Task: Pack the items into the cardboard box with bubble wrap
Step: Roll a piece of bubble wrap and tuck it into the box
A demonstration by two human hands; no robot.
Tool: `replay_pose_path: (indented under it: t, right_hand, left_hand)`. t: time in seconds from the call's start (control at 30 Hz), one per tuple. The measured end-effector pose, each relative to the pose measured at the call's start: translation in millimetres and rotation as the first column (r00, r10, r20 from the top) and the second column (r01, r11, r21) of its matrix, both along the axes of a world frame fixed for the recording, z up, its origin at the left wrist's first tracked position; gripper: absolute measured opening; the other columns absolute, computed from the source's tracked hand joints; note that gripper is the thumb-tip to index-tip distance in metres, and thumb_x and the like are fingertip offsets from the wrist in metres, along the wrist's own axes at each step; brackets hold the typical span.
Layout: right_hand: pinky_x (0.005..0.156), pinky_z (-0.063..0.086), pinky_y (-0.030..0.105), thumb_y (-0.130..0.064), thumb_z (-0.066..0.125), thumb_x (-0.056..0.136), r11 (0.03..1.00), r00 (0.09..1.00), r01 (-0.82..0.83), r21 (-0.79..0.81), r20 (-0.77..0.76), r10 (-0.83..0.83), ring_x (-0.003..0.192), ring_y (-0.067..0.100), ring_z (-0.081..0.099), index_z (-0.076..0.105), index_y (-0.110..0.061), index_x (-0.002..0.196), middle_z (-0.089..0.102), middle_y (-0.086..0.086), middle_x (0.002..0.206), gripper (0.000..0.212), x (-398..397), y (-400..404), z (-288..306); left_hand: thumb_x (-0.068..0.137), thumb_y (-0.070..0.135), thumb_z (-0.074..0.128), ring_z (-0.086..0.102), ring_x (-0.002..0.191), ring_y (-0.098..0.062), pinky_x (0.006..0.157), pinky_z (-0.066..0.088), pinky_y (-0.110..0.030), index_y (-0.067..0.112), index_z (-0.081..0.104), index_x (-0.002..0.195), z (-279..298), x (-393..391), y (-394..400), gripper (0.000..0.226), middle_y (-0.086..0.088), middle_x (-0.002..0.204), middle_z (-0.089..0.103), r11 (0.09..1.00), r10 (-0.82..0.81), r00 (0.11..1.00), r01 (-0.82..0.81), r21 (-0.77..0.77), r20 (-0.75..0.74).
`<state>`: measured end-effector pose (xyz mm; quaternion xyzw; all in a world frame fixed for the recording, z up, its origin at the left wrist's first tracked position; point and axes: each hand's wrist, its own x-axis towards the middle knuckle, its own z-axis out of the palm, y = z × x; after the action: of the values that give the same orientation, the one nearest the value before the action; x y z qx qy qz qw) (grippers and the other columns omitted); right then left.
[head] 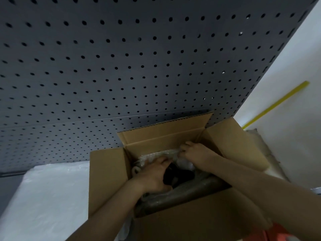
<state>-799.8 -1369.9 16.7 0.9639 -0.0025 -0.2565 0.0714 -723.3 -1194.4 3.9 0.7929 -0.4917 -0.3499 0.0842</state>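
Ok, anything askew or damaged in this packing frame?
Nothing stands out. The cardboard box sits open, flaps intact; both hands work the bubble wrap inside, over a dark item.

both hands (152, 176) (194, 152) low, forearms extended, right fingers curled

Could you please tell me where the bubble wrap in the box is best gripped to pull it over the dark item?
Probably its loose far edge, from above: the bubble wrap bunches there against the cardboard box wall, where the right hand pinches it already.
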Motion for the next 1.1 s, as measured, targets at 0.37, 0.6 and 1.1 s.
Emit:
replay_pose_path:
  t: [0.37,0.6,1.1]
  right_hand:
    - [0.087,0.051,0.031,-0.01,0.061,0.087,0.918,0.956,0.283,0.278,-0.161,-0.246,0.101,0.024,0.064,0.07,-0.014,0.109,0.067,0.01,0.114,0.025,16,-5,-14]
    - [0.093,0.047,0.029,0.0,0.065,0.079,0.846,0.945,0.323,0.424,-0.096,-0.313,0.115,0.023,0.056,0.065,-0.015,0.119,0.06,0.006,0.127,0.043,7,-14,-7]
    - [0.09,0.047,0.037,-0.035,0.048,0.095,0.796,0.901,0.414,0.442,-0.076,-0.426,0.099,0.021,0.058,0.062,-0.014,0.11,0.063,0.007,0.113,0.029,-78,-3,-4]
  left_hand:
    - [0.075,0.041,0.074,0.02,0.142,-0.018,0.119,0.011,-0.04,0.026,0.009,0.151,-1,-1,-4,0.1,0.007,0.157,0.011,0.999,-0.042,0.997,0.04,0.032,0.062]
    - [0.075,0.04,0.074,0.025,0.139,-0.019,0.117,0.016,-0.033,0.028,0.013,0.15,1,-2,-5,0.098,0.007,0.155,0.014,0.999,-0.038,0.997,0.037,0.022,0.06]
    - [0.066,0.051,0.074,0.031,0.134,-0.017,0.115,0.02,-0.047,0.032,0.021,0.148,3,-3,-2,0.099,0.007,0.148,0.023,0.999,-0.03,0.992,0.025,0.043,0.121]
